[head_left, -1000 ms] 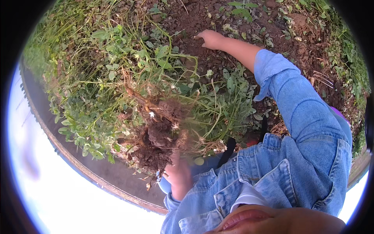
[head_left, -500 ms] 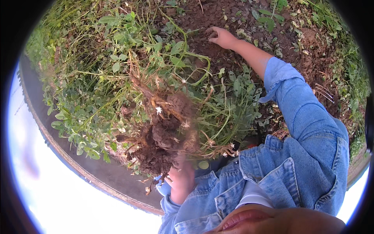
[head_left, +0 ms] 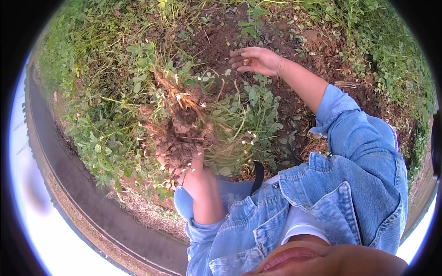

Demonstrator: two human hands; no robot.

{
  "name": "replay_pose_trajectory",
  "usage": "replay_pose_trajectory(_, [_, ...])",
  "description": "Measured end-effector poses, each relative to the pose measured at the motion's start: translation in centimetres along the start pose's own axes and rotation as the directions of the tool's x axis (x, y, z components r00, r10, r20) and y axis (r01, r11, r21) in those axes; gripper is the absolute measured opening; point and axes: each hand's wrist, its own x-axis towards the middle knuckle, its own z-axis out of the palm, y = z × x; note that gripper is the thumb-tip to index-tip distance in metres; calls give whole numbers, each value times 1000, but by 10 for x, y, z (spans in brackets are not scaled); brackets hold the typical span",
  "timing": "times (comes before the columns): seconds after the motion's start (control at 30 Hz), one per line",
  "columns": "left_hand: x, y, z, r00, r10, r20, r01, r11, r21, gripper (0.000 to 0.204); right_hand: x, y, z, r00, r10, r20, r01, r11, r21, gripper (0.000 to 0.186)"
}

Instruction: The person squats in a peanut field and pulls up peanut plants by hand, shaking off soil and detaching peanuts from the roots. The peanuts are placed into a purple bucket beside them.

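Observation:
My left hand (head_left: pixel 189 172) grips an uprooted leafy plant with a thick root clump (head_left: pixel 182 117), its fingers partly hidden behind it. Dark moist soil clings to the clump, orange-brown woody roots stick out, and small white flower-like tips show among them. Green stems and leaves spread around the clump, so where this plant ends and the growth behind begins is hard to tell. Farther off, my right hand (head_left: pixel 258 60) hovers over bare brown soil (head_left: pixel 221 39) with its fingers stretched out. A small pale speck shows by its palm; nothing is gripped.
Low green plants (head_left: pixel 106 50) cover the ground to the left, more (head_left: pixel 391 60) at the far right. A thin metal pronged thing (head_left: pixel 345 84) lies on the soil right of my right forearm. A grey paved strip (head_left: pixel 78 170) curves along the left.
My left hand and the root clump have shifted left and a little away from me. The right hand has come nearer, and its curled fingers have straightened. The whole view has tilted slightly.

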Motion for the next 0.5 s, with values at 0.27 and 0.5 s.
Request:
replay_pose_trajectory(0.27, [-49, -14, 42, 927, 186, 325, -129, 974, -189, 68, -259, -137, 84, 815, -347, -464, -250, 511, -822, 22])
replay_pose_trajectory(0.5, [-100, -43, 52, 820, 187, 541, -138, 982, -132, 64, -539, -101, 16, 459, -653, -602, -716, 129, -686, 42])
